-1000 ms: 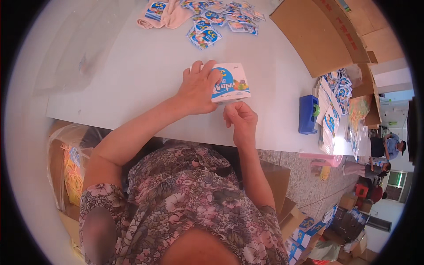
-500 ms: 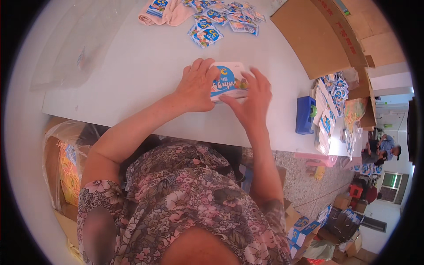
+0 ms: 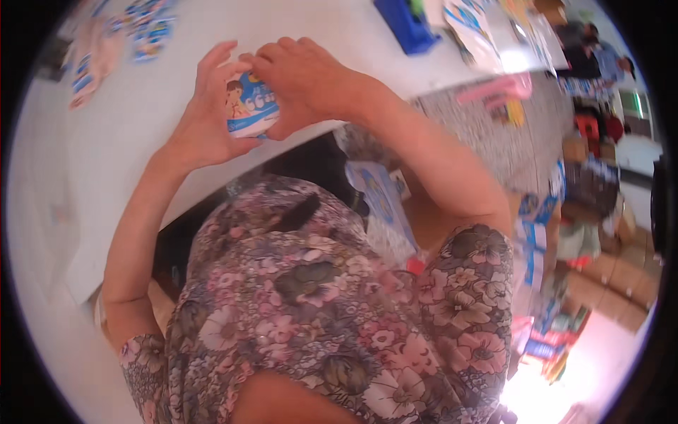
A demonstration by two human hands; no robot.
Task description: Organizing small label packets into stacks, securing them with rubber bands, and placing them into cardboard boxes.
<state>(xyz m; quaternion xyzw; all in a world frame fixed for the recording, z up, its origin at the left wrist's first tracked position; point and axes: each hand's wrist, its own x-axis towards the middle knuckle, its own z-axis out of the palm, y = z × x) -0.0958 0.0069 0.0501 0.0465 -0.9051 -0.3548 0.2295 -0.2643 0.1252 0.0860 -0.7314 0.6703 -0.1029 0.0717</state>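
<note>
Between my two hands is a small white-and-blue printed box with a cartoon figure on its face (image 3: 244,112). It is held over the near edge of the white table (image 3: 339,28). My left hand (image 3: 201,116) grips its left side, with the thumb beneath and the fingers curved over the top. My right hand (image 3: 300,85) closes round its right side and covers much of that end. Small printed packets (image 3: 152,32) lie at the far left, beside a pink cloth (image 3: 102,53); both are blurred.
A blue tape dispenser (image 3: 408,28) stands near the table's right edge, beside flat printed bags (image 3: 472,28). A pink plastic stool (image 3: 498,90) stands on the floor at right. Cartons (image 3: 593,187) are stacked farther right, and a person (image 3: 609,67) is in the background.
The view has swung right, so the table things appear farther left and up. Both hands still hold the box, now turned to show another part, with my right hand wrapped farther over it.
</note>
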